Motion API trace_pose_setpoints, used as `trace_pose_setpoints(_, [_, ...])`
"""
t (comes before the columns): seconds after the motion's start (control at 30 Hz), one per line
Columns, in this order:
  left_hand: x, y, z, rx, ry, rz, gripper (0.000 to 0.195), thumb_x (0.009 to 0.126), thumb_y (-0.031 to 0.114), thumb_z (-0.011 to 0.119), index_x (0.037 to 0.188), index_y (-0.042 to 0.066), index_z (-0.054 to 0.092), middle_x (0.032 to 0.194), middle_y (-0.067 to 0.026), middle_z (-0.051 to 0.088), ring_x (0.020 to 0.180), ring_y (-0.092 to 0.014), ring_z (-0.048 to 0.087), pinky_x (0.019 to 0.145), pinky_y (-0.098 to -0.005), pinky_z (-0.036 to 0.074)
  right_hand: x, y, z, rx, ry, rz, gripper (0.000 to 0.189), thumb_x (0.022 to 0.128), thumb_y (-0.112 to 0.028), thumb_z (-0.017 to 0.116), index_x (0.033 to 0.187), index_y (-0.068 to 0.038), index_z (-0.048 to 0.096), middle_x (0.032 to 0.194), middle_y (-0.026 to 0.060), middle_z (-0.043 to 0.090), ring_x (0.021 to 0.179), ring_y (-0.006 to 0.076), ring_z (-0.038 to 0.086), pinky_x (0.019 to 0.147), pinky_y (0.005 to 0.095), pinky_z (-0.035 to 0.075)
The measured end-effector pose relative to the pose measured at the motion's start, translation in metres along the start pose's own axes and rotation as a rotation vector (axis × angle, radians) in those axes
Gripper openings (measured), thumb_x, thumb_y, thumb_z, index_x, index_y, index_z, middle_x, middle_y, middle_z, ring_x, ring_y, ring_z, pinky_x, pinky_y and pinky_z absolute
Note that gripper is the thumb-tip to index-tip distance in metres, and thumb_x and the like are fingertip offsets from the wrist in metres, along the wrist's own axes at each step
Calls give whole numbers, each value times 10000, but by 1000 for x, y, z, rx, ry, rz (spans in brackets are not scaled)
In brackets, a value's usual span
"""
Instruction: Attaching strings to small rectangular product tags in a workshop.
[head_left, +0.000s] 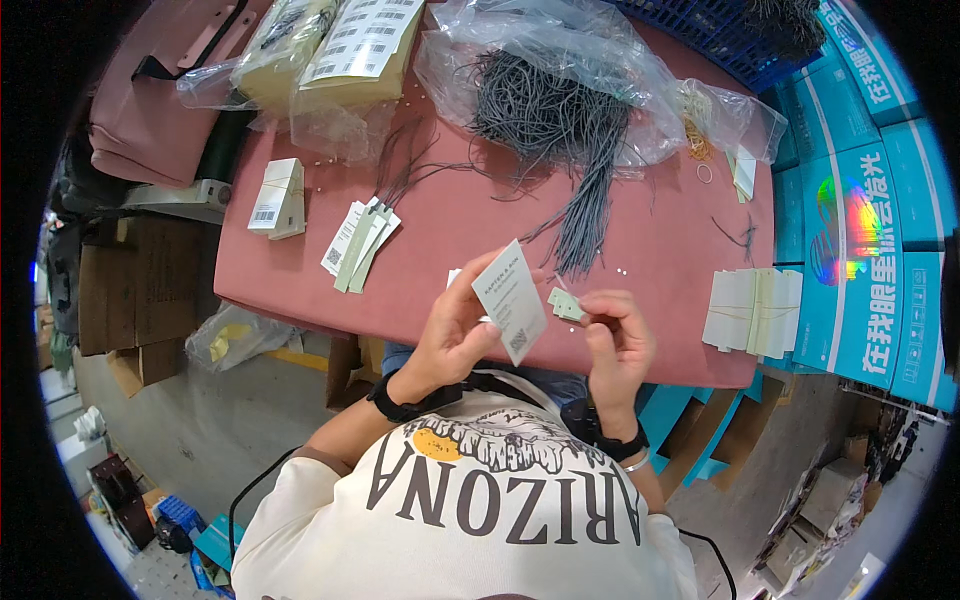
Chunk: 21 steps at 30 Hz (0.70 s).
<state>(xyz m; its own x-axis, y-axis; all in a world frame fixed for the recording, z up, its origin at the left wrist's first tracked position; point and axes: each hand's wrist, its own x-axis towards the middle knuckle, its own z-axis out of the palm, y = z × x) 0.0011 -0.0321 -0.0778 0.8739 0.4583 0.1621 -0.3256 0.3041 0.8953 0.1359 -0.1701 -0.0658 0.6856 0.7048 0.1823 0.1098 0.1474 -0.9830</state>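
My left hand (457, 326) grips a white printed card tag (511, 304), tilted up above the table's near edge. My right hand (619, 326) has thumb and fingers curled close by some small pale green tags (565, 304); whether it pinches them or a thin strand is unclear. Beyond the hands lies a tangled bundle of dark grey cords (551, 112), partly under clear plastic, its loose ends trailing towards me. Several white and green tags strung on dark cords (361, 244) rest left of my left hand, near a banded stack of white tags (277, 199).
Banded white and green cards (752, 311) lie at the table's right edge, near turquoise boxes (847, 262). Barcode label sheets (364, 37) top a stack at the back left, beside a pink bag (161, 97). A blue crate (697, 37) and rubber bands (697, 139) sit at the back right.
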Motion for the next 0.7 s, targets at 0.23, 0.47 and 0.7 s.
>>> trace_pose_setpoints(0.23, [-3,-8,9,-37,52,42,545,886,93,458,1378,-57,277,1395,-183,374,1246,-232,422,1035,-369,339,6,-3,41,-557,-164,-320,283,746,-29,604,1028,-46,600,996,115,564,861,285,568,737,371,455])
trace_pose_setpoints(0.47, [-8,-14,-16,-5,388,-215,354,964,163,401,1206,-69,517,1037,-129,653,915,-150,620,798,-274,507,28,21,37,-766,-233,-131,383,781,-126,625,1145,-37,550,1085,144,558,922,318,568,790,412,444])
trace_pose_setpoints(0.7, [-12,-12,-23,37,361,-253,358,948,184,414,1174,-64,538,1052,-144,638,906,-175,629,761,-301,532,40,48,24,-939,-269,15,285,791,-16,553,1073,-14,596,1063,155,592,910,348,582,777,408,463])
